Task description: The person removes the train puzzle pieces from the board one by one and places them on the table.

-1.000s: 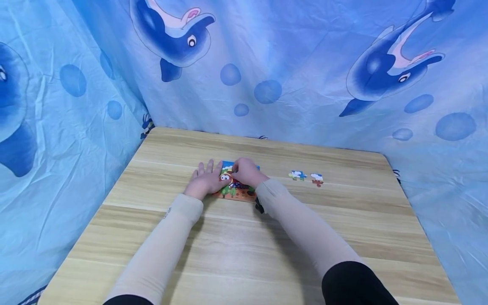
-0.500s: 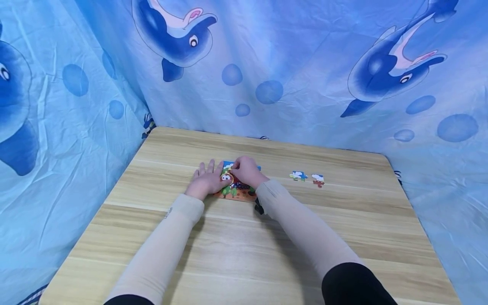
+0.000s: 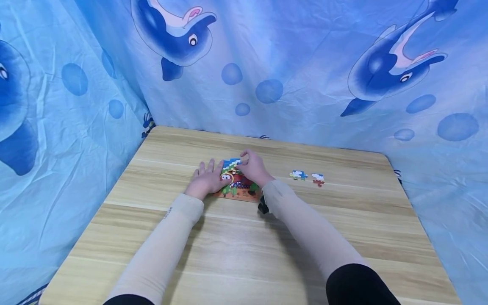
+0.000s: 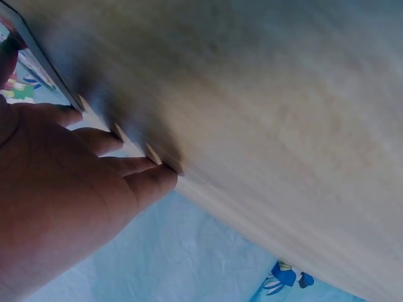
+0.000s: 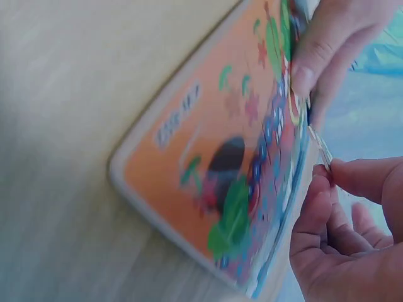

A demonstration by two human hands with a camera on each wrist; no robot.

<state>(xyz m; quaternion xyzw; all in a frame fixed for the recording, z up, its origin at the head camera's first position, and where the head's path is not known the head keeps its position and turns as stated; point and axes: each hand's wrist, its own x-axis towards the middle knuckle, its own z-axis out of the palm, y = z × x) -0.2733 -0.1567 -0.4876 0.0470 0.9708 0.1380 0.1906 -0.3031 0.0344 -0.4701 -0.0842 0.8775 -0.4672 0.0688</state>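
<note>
A jigsaw puzzle board with an orange lower border and a cartoon picture lies on the table. My left hand rests with spread fingers over its left edge, the thumb reaching onto the picture. In the left wrist view those fingertips touch the wood. Above the board's upper right part, my right hand pinches a thin puzzle piece between thumb and finger, its edge turned to the right wrist camera. The piece is raised off the board. My right hand hides part of the picture.
Two loose puzzle pieces, a blue-and-white one and a white-and-brown one, lie to the right of the board. The wooden table meets a blue dolphin-print curtain at its back and sides.
My right hand has lifted and shifted slightly right and away from me, uncovering more of the picture's middle. The left hand stays put, and both loose pieces lie as before.
</note>
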